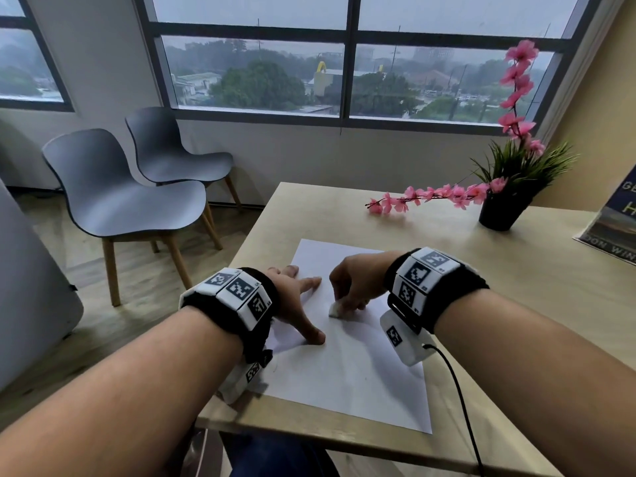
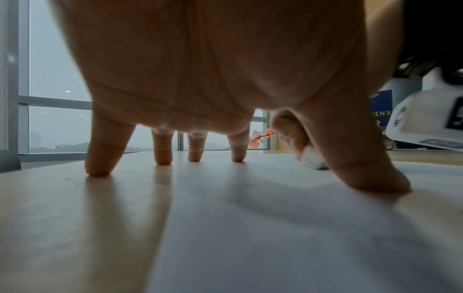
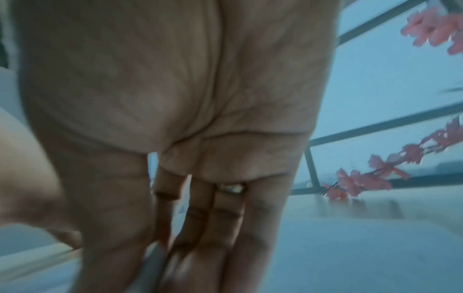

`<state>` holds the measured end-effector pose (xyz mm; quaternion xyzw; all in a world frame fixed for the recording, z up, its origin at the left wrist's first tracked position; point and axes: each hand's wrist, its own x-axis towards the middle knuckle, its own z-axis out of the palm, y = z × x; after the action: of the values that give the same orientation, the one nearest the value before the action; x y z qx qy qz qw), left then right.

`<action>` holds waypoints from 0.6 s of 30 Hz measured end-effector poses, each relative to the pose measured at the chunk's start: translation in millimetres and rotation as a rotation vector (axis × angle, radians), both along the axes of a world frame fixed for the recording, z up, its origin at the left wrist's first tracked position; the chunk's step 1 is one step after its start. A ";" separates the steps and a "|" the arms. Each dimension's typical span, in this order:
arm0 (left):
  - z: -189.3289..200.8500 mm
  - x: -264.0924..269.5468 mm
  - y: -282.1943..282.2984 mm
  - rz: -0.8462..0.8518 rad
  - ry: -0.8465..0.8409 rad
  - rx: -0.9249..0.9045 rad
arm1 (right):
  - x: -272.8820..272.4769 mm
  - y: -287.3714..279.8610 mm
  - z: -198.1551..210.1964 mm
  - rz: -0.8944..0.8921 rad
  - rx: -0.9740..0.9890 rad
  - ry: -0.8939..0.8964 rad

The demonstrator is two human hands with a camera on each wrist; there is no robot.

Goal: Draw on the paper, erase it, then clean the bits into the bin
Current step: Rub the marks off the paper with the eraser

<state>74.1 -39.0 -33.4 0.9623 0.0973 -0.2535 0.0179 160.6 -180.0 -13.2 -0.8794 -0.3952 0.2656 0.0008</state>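
Note:
A white sheet of paper [image 1: 358, 370] lies on the light wooden table [image 1: 499, 277]. My left hand [image 1: 299, 301] is spread, its straight fingertips [image 2: 97, 170] pressing down on the paper's left part and the table beside it. My right hand [image 1: 354, 287] pinches a small white eraser [image 1: 335, 309] against the paper near the sheet's middle. In the left wrist view the eraser [image 2: 313, 158] shows white behind my thumb. The right wrist view is blurred; my right fingers [image 3: 200, 228] point down at the paper. No bin is in view.
A black pot of pink flowers [image 1: 504, 208] stands at the table's back right, one branch [image 1: 426, 196] lying low over the table. A book or poster [image 1: 616, 228] leans at the far right. Two grey chairs [image 1: 137, 197] stand left of the table.

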 end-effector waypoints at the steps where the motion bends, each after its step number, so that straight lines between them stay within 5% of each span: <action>1: -0.1 0.1 0.2 0.001 -0.001 -0.001 | 4.0 2.1 0.1 -0.024 0.026 -0.039; 18: 1.7 1.3 -0.5 -0.002 0.026 0.021 | -12.2 -17.2 3.3 0.054 -0.034 -0.037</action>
<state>75.3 -39.6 -31.6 0.9591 0.0991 -0.2652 0.0064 148.4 -197.2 -10.0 -0.8730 -0.4143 0.2557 -0.0289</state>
